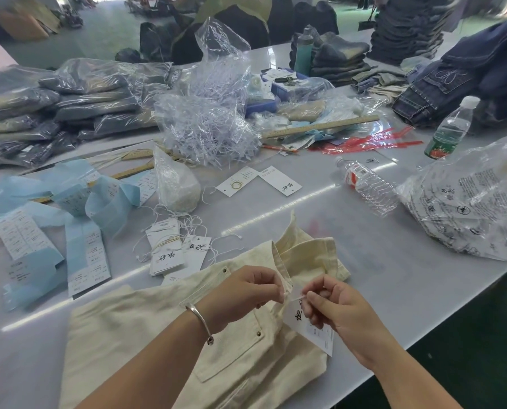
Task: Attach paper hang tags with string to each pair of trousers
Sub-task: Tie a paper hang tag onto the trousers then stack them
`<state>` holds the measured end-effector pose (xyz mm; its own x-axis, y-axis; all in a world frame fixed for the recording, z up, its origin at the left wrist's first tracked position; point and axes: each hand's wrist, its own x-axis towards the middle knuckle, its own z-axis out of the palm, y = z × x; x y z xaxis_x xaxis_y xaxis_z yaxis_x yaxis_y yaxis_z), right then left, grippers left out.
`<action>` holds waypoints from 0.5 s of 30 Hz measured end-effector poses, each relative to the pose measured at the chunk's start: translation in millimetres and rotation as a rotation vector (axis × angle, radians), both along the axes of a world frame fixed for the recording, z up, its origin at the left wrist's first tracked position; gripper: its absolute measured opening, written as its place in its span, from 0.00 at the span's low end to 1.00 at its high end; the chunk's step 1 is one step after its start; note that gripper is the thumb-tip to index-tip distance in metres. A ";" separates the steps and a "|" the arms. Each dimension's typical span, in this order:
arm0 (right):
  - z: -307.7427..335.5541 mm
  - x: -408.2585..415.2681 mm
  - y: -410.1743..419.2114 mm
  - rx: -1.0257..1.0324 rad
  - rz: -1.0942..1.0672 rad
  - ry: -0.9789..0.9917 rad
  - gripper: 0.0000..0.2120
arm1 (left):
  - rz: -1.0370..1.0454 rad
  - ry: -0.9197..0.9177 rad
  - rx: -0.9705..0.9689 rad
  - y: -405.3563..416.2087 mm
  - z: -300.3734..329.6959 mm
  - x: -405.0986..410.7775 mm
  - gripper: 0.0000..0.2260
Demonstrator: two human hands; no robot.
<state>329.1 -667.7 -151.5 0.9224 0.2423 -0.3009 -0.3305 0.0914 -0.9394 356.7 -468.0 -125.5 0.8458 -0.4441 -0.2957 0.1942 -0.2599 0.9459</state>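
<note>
Trousers [163,329]: both hands pinch the string [294,297] above a hang tag [311,329].

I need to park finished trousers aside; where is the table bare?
Bare grey table lies between the cream trousers, the lying clear plastic bottle and the printed plastic bag. Another patch runs along the near left edge. The left, with blue paper strips and the hang tag pile, is crowded.

Cream cotton trousers [163,335] lie at the near edge of the grey tabletop [379,278], stack of white paper hang tags [169,249] just behind. Clear plastic bottle [367,184] lies on its side toward the right edge; bagged folded garments [54,104] sit at the far left corner.
</note>
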 end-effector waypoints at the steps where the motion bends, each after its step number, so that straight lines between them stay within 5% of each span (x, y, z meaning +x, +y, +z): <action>1: 2.5 0.2 -0.7 0.006 0.006 0.011 0.03 | -0.001 -0.004 0.001 -1.2 0.5 -0.6 0.01; 9: 8.0 -0.5 1.6 0.299 -0.029 0.400 0.05 | -0.041 -0.244 0.214 -11.6 -2.8 -9.5 0.10; 15: 6.0 -3.2 9.1 0.389 -0.076 0.456 0.01 | -0.013 -0.393 0.256 -10.5 -2.3 -14.5 0.07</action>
